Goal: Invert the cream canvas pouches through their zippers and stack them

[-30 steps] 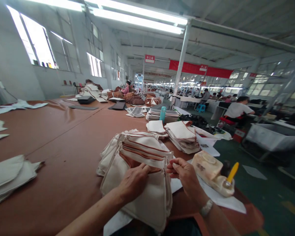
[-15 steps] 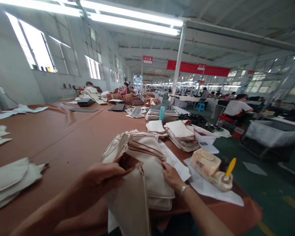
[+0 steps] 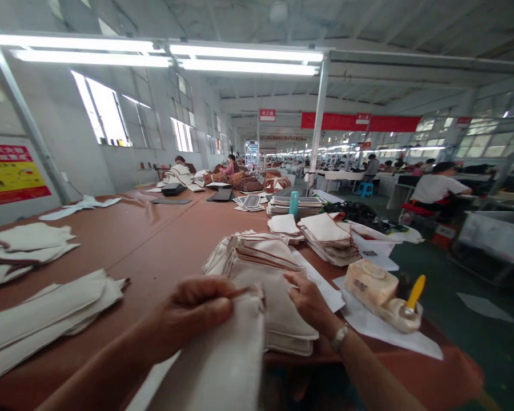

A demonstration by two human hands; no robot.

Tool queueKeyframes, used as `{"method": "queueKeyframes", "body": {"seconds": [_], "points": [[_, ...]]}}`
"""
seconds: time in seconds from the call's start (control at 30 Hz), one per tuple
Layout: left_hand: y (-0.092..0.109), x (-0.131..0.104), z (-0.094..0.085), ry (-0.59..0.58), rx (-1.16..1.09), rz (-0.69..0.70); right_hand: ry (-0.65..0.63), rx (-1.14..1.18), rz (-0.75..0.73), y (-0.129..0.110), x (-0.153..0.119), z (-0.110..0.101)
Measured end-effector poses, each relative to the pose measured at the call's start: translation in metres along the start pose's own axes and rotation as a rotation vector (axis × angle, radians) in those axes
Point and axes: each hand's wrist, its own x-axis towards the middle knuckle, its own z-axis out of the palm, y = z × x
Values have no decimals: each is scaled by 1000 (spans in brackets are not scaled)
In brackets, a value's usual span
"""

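Observation:
My left hand (image 3: 192, 311) pinches the top corner of a cream fabric panel (image 3: 229, 357), which hangs down over the table's near edge. Its lower end runs out of the picture. Behind it lies a stack of cream panels with brown edging (image 3: 263, 277), partly covered by my left hand and the held piece. My right hand (image 3: 310, 299), with a silvery band at the wrist, is at the right side of this stack. Its fingers are partly stretched and apart, with nothing held; whether the fingertips touch the top panel I cannot tell.
Cream pieces (image 3: 38, 325) lie in piles at the left of the brown-covered table (image 3: 154, 245). To the right are a cut plastic container (image 3: 370, 285) with a yellow-handled brush (image 3: 416, 294), another panel stack (image 3: 325, 231) and a turquoise bottle (image 3: 293, 204). Several people sit or stand farther off.
My left hand has drawn the panel away from the stack, toward me. My right hand's fingers have loosened from the stack's edge. The view has turned left.

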Motion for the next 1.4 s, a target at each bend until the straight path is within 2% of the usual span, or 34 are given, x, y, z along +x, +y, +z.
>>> {"method": "queueKeyframes", "body": {"seconds": [0.07, 0.1, 0.13, 0.2, 0.27, 0.37, 0.47, 0.6, 0.7, 0.77, 0.87, 1.0, 1.1, 1.23, 1.3, 1.4], "points": [[-5, 21, 16, -217, 0, -25, -51, 125, -48, -32, -27, -9], [-8, 30, 24, -287, 25, -4, -77, 215, -57, -45, -42, -15], [-11, 37, 32, -357, 42, 8, -137, 424, -23, -56, -57, -21], [-15, 45, 46, -427, 70, 24, -210, 664, 23, -70, -81, -33], [-18, 50, 56, -466, 73, 21, -217, 713, -7, -74, -96, -43], [-20, 53, 63, -480, 62, 5, -179, 635, -113, -70, -106, -47], [-23, 56, 65, -456, 30, -56, -123, 500, -163, -64, -112, -42], [-30, 59, 65, -375, 35, -111, 49, 119, -275, -54, -122, -32], [-39, 63, 65, -390, 138, -38, 158, -147, -446, -45, -124, -30], [-47, 66, 66, -395, 230, 30, 167, -311, -538, -39, -124, -32], [-59, 71, 68, -407, 304, 38, 150, -471, -606, -32, -124, -36], [-76, 73, 73, -451, 182, -29, 160, -588, -663, -25, -130, -36], [-85, 72, 77, -469, -3, -85, 151, -539, -632, -20, -134, -30], [-89, 69, 80, -451, -136, -146, 143, -268, -515, -24, -133, -26], [-87, 68, 79, -460, -145, -192, 64, -80, -380, -31, -129, -30], [-82, 66, 77, -485, -149, -219, -145, 214, -161, -43, -122, -42]]}}
